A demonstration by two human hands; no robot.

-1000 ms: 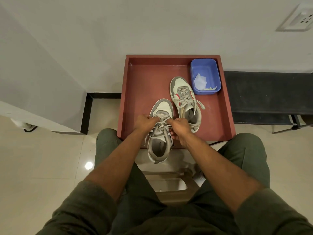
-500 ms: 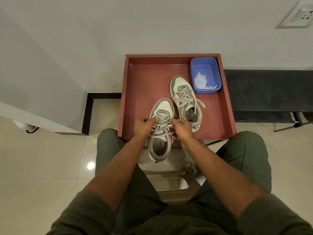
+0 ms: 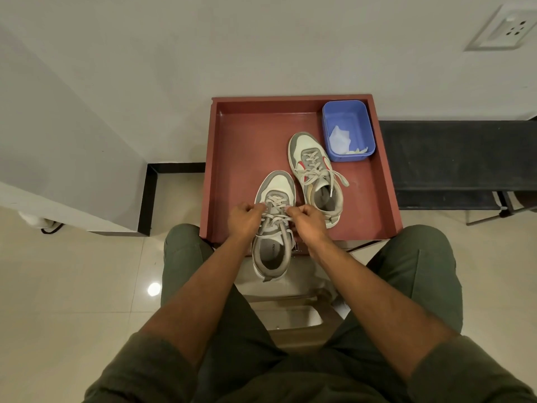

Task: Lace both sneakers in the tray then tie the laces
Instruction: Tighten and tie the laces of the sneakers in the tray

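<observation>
Both hands were on the near sneaker [image 3: 273, 228], working the lace. The left hand [image 3: 244, 218] sat closed at the shoe's left flank, fingers curled in and pinching a strand of the grey-white lace [image 3: 276, 212] right by the upper eyelets. The right hand [image 3: 308, 221] mirrored it on the other flank, fist closed too, thumb and fingers nipped onto the lace end on that side. Between the two fists the lace ran crosswise over the tongue, and above them the criss-cross rows were threaded up toward the toe.

That near sneaker, grey and white, lay toe-away with its heel hanging over the front rim of the red-brown tray [image 3: 232, 158]; the open collar showed a grey insole with small printed lettering, too small to read. So it was only partly in the tray, the forefoot inside, the heel out over the edge toward the person's lap.

The far sneaker [image 3: 316, 178] lay just beside it, further right and further back, fully on the tray floor, toe pointing away. It had a red flash on its side, was laced, and showed loose lace loops spilling to the right, with one end dropped into the shoe opening.

Behind that, in the tray's back right corner, stood a blue plastic tub [image 3: 367, 132] with crumpled white paper [image 3: 340, 139] lying inside it. The far sneaker's toe came close to the tub's near left corner.

Dark green sleeves were pushed up both forearms, and green trousers [image 3: 421, 271] framed the tray's front edge on either side.
</observation>
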